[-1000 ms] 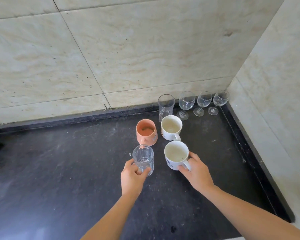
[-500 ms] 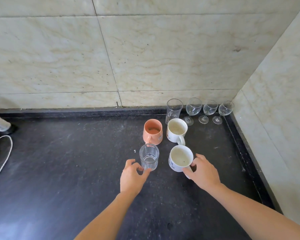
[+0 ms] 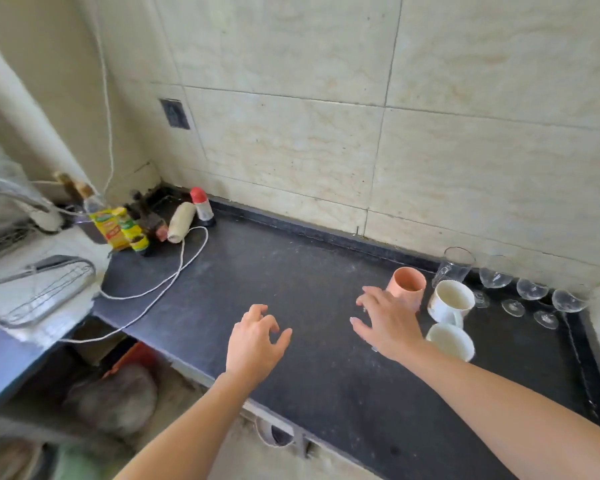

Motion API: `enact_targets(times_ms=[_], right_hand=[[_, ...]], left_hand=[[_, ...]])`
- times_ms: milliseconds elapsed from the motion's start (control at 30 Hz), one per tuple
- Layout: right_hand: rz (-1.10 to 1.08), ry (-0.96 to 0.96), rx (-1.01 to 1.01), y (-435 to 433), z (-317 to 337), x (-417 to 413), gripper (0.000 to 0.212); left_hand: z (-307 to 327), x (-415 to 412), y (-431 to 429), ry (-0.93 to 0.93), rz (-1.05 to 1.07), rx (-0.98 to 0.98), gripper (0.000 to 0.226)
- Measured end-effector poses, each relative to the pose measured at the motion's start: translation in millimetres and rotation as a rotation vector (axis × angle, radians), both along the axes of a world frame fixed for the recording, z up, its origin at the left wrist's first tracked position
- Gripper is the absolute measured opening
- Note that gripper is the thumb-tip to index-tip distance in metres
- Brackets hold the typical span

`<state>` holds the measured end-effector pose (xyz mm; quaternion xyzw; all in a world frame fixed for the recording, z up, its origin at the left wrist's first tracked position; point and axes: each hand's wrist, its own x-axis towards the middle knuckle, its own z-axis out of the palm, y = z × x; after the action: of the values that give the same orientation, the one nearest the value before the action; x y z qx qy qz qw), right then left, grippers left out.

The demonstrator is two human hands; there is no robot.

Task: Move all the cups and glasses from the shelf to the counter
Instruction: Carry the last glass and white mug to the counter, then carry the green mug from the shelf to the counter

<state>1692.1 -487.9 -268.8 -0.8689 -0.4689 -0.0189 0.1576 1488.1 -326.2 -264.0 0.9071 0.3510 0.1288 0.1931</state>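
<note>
Two bare forearms reach in from the lower edge over the dark counter. The left hand hovers above bare counter, fingers loosely curled, holding nothing. The right hand is spread wide, palm down, and also holds nothing; it is well apart from the left hand.

Just right of the right wrist stands a white mug, partly blurred. Behind it stands a second white mug, upright, with its handle toward the camera. To that mug's left is an orange cup, just beyond the right hand's fingertips; whether they touch it cannot be told.

Farther back, against the counter's raised rear edge, stands a tall clear glass. To its right three wine glasses stand in a row running into the right corner.

A white cord loops across the counter's left part. In the far left corner are a red-capped bottle, a pale roll lying on its side and yellow packets. A wire rack lies on a lighter surface left of the counter.

Cream tiles cover the wall behind, with a dark socket set in it.
</note>
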Motion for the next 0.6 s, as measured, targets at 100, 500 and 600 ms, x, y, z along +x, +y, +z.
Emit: enact_targets(times_ms=[100, 500, 600], right_hand=[[0.234, -0.035, 0.039, 51, 12, -52, 0.034], [1.128, -0.172, 0.229, 195, 77, -297, 0.029], [1.312, -0.185, 0.248, 196, 83, -354, 0.030]], left_hand=[[13, -80, 16, 0.020, 0.142, 0.071, 0.025], [77, -368, -42, 0.184, 0.928, 0.373, 0.024], [78, -409, -89, 0.237, 1.107, 0.355, 0.024]])
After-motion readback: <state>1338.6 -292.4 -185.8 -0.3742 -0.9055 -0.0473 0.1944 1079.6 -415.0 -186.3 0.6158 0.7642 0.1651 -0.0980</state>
